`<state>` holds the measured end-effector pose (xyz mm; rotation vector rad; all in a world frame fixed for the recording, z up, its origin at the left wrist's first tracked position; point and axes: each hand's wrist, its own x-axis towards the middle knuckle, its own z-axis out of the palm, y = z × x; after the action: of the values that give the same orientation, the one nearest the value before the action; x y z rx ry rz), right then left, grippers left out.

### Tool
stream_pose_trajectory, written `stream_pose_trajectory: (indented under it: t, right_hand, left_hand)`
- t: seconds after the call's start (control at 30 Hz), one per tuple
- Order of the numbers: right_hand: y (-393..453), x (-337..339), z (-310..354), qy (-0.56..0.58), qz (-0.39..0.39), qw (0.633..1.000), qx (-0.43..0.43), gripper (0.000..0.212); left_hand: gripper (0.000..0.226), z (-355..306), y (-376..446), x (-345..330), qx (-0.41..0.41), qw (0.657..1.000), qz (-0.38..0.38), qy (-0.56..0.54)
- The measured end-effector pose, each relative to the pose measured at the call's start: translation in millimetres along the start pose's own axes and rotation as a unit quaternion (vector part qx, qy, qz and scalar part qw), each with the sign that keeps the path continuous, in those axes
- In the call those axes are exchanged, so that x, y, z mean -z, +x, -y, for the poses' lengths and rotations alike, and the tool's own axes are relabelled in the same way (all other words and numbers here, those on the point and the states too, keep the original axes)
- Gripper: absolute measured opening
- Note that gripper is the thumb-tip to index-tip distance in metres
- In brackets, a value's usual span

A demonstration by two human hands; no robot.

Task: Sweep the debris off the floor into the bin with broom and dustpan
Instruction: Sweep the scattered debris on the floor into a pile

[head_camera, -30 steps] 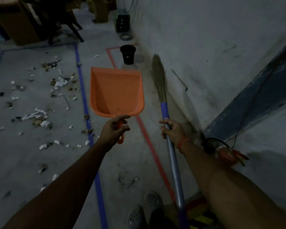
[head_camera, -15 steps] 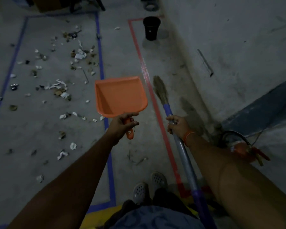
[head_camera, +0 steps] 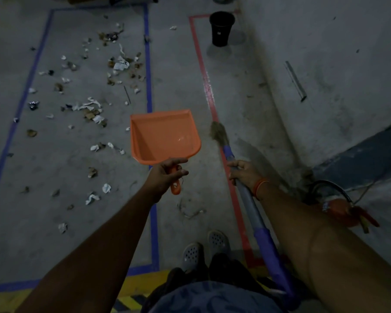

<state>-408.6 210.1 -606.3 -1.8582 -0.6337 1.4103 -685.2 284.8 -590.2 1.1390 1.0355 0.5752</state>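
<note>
My left hand (head_camera: pixel 165 175) grips the handle of an orange dustpan (head_camera: pixel 164 136), held in the air with its mouth pointing away from me. My right hand (head_camera: pixel 244 171) is closed around the grey and purple handle of a broom (head_camera: pixel 246 193), whose straw head (head_camera: pixel 218 133) points down toward the red tape line. Scraps of paper and brown debris (head_camera: pixel 93 109) lie scattered on the concrete floor to the left, inside the blue-taped rectangle. A black bin (head_camera: pixel 221 28) stands far ahead near the wall.
A blue tape line (head_camera: pixel 147 64) and a red tape line (head_camera: pixel 209 91) run along the floor. A grey wall (head_camera: pixel 325 64) rises on the right, with an orange tool and cables (head_camera: pixel 341 208) at its foot. My grey clogs (head_camera: pixel 203 247) stand below; yellow-black hazard tape (head_camera: pixel 131 290) crosses the near edge.
The view has tilted downward, so the bin and debris sit higher in the frame. The dustpan and broom head have dropped lower toward the floor, still held in the same hands.
</note>
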Motion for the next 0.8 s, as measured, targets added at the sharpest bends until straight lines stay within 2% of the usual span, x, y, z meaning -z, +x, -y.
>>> stream_pose_trajectory:
  t: [0.13, 0.33, 0.43, 0.53, 0.8]
  right_hand:
    - [-7, -2, 3, 0.027, 0.073, 0.996, -0.042, 0.044]
    - [-14, -3, 2, -0.017, 0.029, 0.999, -0.037, 0.040]
    - [-24, -5, -10, 0.033, 0.046, 0.996, -0.068, 0.041]
    - [-37, -12, -21, -0.009, 0.038, 0.996, -0.085, 0.038]
    - [-69, -32, -57, -0.060, -0.015, 0.998, -0.032, 0.035]
  left_hand:
    - [0.035, 3, -7, 1, 0.007, 1.000, 0.001, -0.002]
    - [0.039, 10, -16, 1, 0.003, 1.000, -0.005, 0.011]
    - [0.044, 12, -23, 5, -0.004, 1.000, -0.016, 0.020]
    - [0.049, 14, -32, 7, -0.016, 0.999, -0.004, 0.049]
    - [0.041, 26, -52, 15, -0.023, 1.000, 0.003, 0.018]
